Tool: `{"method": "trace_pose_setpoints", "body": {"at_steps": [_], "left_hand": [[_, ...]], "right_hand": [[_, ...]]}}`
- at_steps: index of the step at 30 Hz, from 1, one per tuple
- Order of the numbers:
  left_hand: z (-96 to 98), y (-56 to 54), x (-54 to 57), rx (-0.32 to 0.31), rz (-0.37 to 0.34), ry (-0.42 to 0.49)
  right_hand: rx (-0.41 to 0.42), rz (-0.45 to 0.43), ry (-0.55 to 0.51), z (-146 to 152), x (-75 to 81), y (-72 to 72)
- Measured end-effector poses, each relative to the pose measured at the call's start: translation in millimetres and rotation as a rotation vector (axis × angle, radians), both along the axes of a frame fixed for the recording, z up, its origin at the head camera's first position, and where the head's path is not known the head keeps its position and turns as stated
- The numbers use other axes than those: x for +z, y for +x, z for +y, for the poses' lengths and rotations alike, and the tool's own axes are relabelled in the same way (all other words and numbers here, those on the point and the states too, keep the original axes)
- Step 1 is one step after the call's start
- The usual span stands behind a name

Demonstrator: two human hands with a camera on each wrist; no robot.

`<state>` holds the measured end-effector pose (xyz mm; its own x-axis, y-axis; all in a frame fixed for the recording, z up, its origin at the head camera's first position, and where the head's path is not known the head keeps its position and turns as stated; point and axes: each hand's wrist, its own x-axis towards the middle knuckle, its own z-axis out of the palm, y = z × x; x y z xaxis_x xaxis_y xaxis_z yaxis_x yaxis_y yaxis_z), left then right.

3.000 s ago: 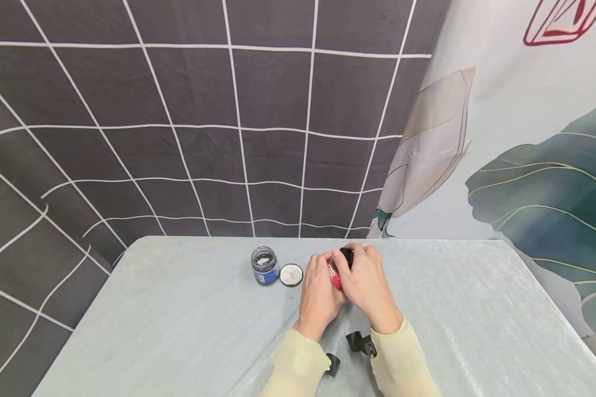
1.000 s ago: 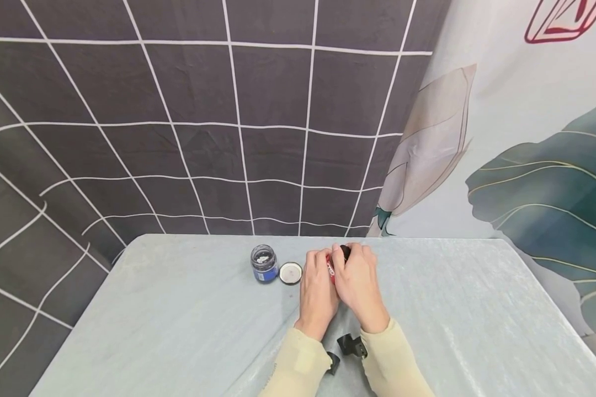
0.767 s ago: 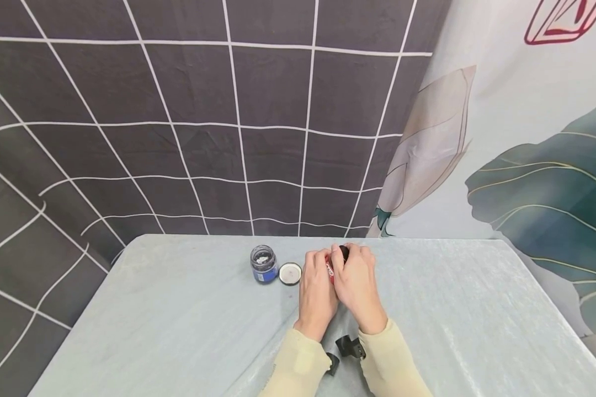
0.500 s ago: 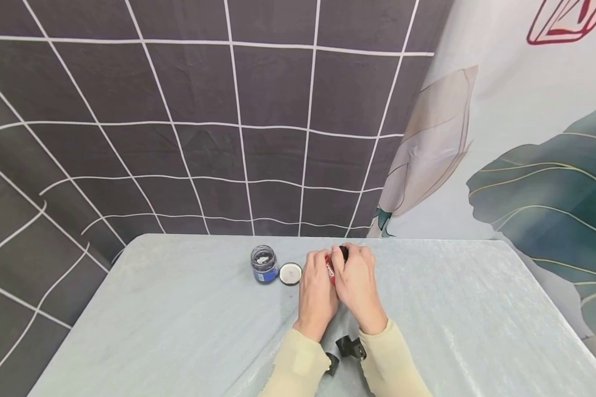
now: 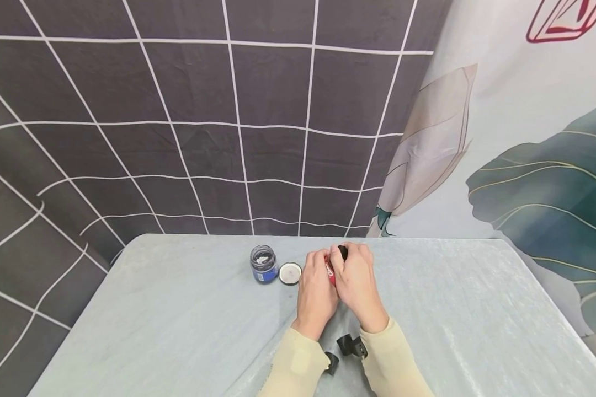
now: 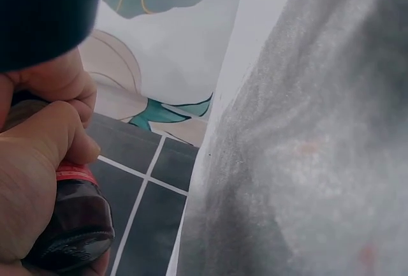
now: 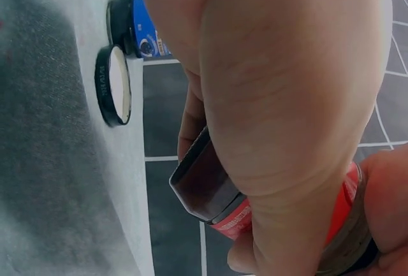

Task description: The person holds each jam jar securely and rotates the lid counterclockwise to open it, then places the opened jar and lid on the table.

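In the head view, both my hands are round a jar with a red label and a black lid. My left hand grips the body, its thumb lying across the label in the left wrist view. Over the top, my right hand holds the lid, though its fingertips are mostly hidden. The dark glass base shows below the left hand in the right wrist view. Left of the hands, an open jar with a blue label stands upright beside a loose lid, which lies pale inside upward.
A pale blue-grey cloth covers the table. Behind it hangs a dark curtain with white grid lines, and a leaf-patterned curtain at the right. Black wrist cameras sit at the cuffs.
Since three seconds ago, my right hand and wrist have moved slightly left, closer to the left hand, and less of the red label shows. The blue-labelled jar and loose lid stay put.
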<state>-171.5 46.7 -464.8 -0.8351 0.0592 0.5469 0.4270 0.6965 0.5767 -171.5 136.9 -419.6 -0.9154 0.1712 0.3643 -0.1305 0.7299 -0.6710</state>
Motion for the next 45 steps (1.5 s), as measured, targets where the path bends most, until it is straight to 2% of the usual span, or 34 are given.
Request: {"method": "trace_pose_setpoints", "body": {"at_steps": [15,28,45], "left_hand": [[-1.4,0.2,1.6,-0.010,-0.016,0.014],[-2.9,-0.2,0.8,-0.027,-0.017,0.030],[-2.2,0.2,3.3,-0.035,-0.053,0.029]], "right_hand": [[0.017,-0.036,-0.027,0.0,1.0,0.3],[0.037,-0.002,-0.006,1.0,0.5,-0.4],[0.057,-0.024,-0.001,4.1,3.7,0.5]]}}
